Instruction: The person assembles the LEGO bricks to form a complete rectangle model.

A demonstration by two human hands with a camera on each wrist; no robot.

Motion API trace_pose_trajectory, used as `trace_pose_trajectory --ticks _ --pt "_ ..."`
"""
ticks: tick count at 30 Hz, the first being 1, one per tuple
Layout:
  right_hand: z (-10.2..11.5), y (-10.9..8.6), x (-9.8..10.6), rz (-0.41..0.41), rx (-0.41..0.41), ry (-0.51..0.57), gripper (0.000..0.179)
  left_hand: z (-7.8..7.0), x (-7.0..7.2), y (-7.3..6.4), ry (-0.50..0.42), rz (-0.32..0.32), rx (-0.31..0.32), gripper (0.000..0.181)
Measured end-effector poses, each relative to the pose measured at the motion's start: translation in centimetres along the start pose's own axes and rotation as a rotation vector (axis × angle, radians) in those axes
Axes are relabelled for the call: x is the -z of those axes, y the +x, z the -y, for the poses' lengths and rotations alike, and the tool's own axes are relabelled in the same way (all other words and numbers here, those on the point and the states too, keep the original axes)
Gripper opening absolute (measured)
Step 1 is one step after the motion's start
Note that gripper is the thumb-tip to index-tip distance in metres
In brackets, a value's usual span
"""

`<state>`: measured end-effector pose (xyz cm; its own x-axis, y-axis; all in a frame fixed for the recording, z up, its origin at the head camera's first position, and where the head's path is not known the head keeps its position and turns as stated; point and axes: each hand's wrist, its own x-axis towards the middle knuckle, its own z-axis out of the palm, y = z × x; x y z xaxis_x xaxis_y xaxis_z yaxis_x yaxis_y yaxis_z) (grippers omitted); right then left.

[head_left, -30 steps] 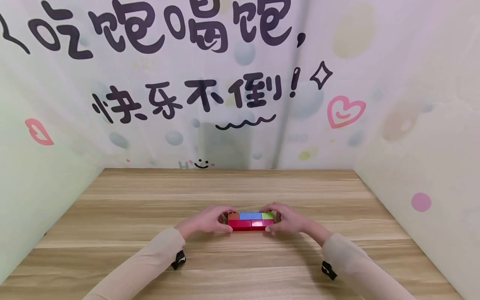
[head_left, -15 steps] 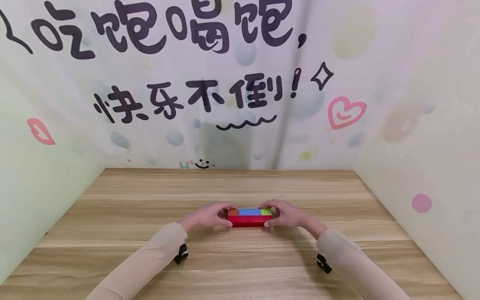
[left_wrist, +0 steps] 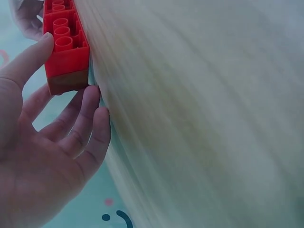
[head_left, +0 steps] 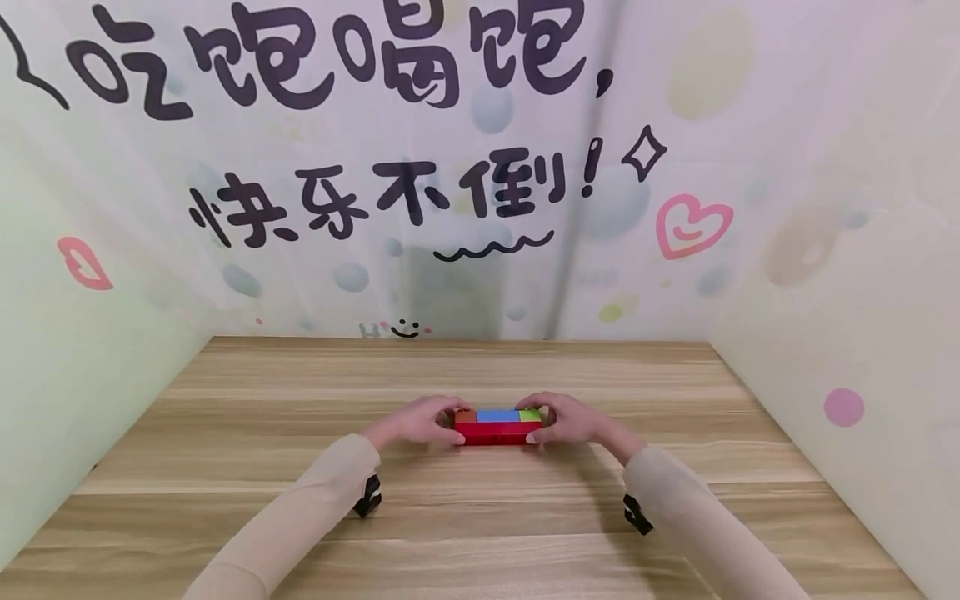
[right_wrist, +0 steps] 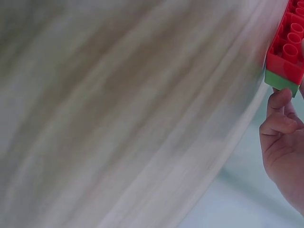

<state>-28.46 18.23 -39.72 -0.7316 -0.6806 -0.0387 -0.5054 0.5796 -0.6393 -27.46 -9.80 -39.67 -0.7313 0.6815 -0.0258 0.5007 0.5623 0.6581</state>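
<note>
A joined row of toy building bricks (head_left: pixel 498 433) lies on its side at mid-table. Two red bricks (left_wrist: pixel 66 35) show their hollow, tubed undersides, facing the wearer. Behind them are an orange-brown brick (head_left: pixel 466 416), a blue brick (head_left: pixel 498 415) and a green brick (right_wrist: pixel 281 81). My left hand (head_left: pixel 423 421) grips the orange-brown end, thumb on the red front and fingers at the back. At the green end, my right hand (head_left: pixel 566 419) holds the row the same way. In the left wrist view its thumb lies on the red brick.
The wood-grain table (head_left: pixel 480 517) runs back to a printed curtain (head_left: pixel 390 192) with black lettering. Pale side walls (head_left: pixel 840 317) close in the left and right. A small black device (head_left: pixel 367 497) sits under each cuff.
Both hands have moved a little away from the wearer, carrying the brick row toward the back of the table. The grip at both ends is unchanged.
</note>
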Motion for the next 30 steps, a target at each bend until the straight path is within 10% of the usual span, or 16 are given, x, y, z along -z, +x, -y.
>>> trace_pose_trajectory --ticks 30 --pt "-1.0 0.4 0.2 -0.018 -0.088 0.056 0.051 0.4 0.1 0.8 -0.059 -0.010 0.106 0.050"
